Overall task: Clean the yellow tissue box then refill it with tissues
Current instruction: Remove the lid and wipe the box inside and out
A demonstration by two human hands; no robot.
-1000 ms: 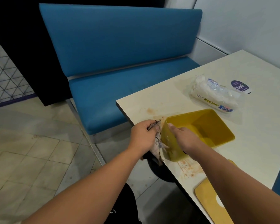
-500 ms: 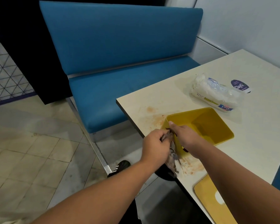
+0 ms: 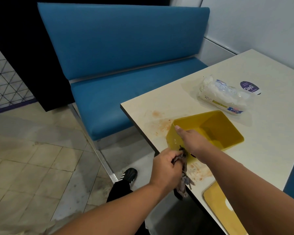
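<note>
A: Where is the yellow tissue box (image 3: 210, 131) now?

B: It sits open-topped near the table's (image 3: 270, 133) near-left edge, with no lid on it. The right hand (image 3: 192, 141) holds its near-left rim: the thumb lies along the top edge, and the other fingers drop out of sight, so I can't tell how they sit.

A: And the other hand?

B: The left hand (image 3: 166, 167) has its fingers curled tight round a crumpled grey rag (image 3: 183, 175), which hangs down past the table edge. The upper end of the rag touches the near wall of the box, just below the right wrist.

A: So the wiping is underway?

B: I'd judge so. There are pale specks on the outside of the left wall, and orange-brown smears on the table to the far left and to the near side of the box.

A: How should this wipe go?

B: Keep the right hand firm on the rim, because an empty plastic box will probably skate or tip toward the edge under sideways pressure. Bunch the rag so a clean fold meets the wall, stroke one way, then turn the box to reach the next face. Do the inside last.

A: Is the refill ready?

B: The pack of tissues (image 3: 226, 97) lies beyond the box, toward the far right, beside a round purple sticker (image 3: 249, 87). A flat yellow lid (image 3: 219, 209) with a slot rests at the near edge. The blue bench (image 3: 126, 65) stands to the far left.
</note>
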